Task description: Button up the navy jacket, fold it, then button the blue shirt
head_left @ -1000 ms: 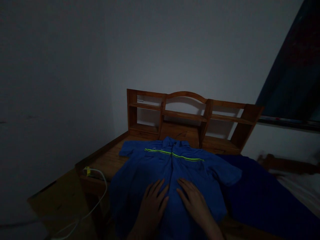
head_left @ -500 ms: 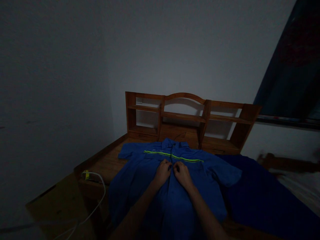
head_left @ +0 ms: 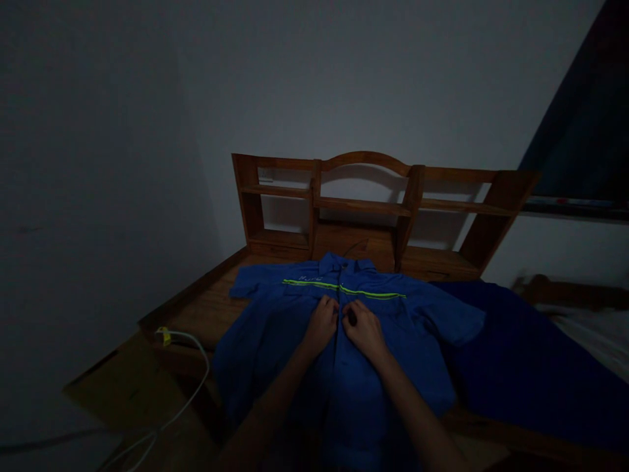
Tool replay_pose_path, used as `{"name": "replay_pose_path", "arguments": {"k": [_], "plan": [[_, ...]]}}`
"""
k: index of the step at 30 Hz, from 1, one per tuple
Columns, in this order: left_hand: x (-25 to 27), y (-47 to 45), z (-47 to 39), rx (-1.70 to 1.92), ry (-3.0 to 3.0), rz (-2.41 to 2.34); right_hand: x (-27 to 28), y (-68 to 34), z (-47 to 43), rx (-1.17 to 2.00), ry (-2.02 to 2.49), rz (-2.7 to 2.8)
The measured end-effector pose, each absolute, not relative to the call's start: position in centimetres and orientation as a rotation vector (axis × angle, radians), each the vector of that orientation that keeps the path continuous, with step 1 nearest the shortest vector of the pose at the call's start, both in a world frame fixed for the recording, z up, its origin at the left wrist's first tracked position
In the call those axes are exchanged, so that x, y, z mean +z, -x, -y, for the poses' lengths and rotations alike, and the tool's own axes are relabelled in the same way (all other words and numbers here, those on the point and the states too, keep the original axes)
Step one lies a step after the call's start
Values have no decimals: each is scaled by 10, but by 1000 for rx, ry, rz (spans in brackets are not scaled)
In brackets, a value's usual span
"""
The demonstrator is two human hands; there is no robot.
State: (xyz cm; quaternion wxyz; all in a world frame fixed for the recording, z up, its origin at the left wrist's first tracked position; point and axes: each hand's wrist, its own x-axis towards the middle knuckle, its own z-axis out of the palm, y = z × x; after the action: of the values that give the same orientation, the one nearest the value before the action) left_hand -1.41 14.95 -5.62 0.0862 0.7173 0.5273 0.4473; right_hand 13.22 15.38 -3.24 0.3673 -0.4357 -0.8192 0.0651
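Note:
A blue short-sleeved shirt (head_left: 275,334) lies spread front side up, its collar pointing away from me and a yellow-green stripe (head_left: 373,294) across the chest. My left hand (head_left: 323,322) pinches the front edge just below the stripe. Opposite it, my right hand (head_left: 364,329) has its fingers curled on the other front edge, close beside the left. The two hands are a small gap apart over the button line. Whatever button lies between the fingertips is too dark to make out.
The shirt rests on a wooden desk (head_left: 216,303) with a shelf unit (head_left: 363,206) at its back. Dark blue cloth (head_left: 511,360) covers the right side. A white cable (head_left: 204,367) hangs off the left edge near a yellow tag (head_left: 164,336).
The view has tilted, so the desk and shelf sit higher in the picture. Both hands stay at the shirt front; the right hand's fingers have shifted slightly.

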Motion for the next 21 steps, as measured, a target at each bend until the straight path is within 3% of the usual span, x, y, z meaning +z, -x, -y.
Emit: {"name": "replay_pose_path", "arguments": {"k": [21], "plan": [[-62, 20, -158, 1408, -1620, -1375, -25, -136, -150, 247, 1090, 2019]]}}
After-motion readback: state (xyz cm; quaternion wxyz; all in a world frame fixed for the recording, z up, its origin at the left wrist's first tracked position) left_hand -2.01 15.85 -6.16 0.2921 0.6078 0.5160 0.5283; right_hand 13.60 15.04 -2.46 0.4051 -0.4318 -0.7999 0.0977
